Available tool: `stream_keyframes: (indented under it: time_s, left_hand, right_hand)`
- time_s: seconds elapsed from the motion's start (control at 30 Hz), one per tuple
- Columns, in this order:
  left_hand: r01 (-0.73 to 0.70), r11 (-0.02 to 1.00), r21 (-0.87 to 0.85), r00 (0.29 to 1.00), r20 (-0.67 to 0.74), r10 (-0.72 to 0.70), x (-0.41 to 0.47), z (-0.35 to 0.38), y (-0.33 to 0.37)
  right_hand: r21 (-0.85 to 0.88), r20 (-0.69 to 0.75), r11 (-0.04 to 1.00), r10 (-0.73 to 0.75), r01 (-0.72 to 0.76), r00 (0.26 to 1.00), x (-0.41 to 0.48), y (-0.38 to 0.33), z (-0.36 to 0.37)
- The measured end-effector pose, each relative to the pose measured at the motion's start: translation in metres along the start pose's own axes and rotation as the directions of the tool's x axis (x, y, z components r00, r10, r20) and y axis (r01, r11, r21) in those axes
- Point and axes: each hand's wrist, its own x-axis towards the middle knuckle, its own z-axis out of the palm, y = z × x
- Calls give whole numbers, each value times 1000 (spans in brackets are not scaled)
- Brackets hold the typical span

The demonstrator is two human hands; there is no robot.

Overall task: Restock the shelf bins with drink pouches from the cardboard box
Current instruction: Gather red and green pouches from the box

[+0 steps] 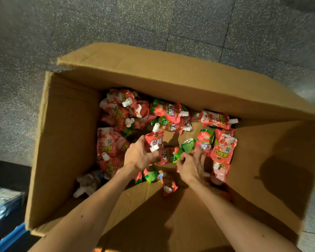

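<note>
A large open cardboard box (pixel 71 142) stands on the floor below me, holding several red and green drink pouches with white caps. Both my arms reach down into it. My left hand (pixel 137 156) grips red pouches (pixel 155 140), their white caps sticking out above and beside my fingers. My right hand (pixel 191 166) pinches a red-and-green pouch (pixel 171 154) lying between the two hands. More pouches lie heaped at the far left (pixel 116 113), along the back (pixel 168 110) and to the right (pixel 224 150) of the box bottom.
The box sits on grey speckled floor tiles (pixel 207 24). A blue bin edge (pixel 9 237) and blue-white packets (pixel 0 202) show at the lower left, outside the box. The box's far flap (pixel 171 66) stands open; bare cardboard bottom shows near me (pixel 171 215).
</note>
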Motion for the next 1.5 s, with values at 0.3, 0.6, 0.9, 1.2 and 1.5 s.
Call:
stream_keyframes:
  time_s: [0.3,0.6,0.9,1.2,1.5]
  left_hand:
    - [35,985,-168,997,-64,-47,-26,-16,-29]
    - [39,981,-188,996,-66,-53,-30,-5,-36]
    - [37,973,-226,993,-103,-62,-26,-7,-37]
    - [50,934,-354,988,-116,-97,-38,-16,-30]
    - [46,675,-737,993,-41,-113,-105,-51,10]
  right_hand:
    - [-246,45,960,-124,131,991,25,-26,2]
    - [-540,143,754,-355,373,924,10,-13,17]
    - [-314,279,830,-385,462,880,30,-17,9]
    - [-173,57,892,-415,418,908,14,-16,11]
    - [166,-219,933,-282,321,934,-35,-8,-63]
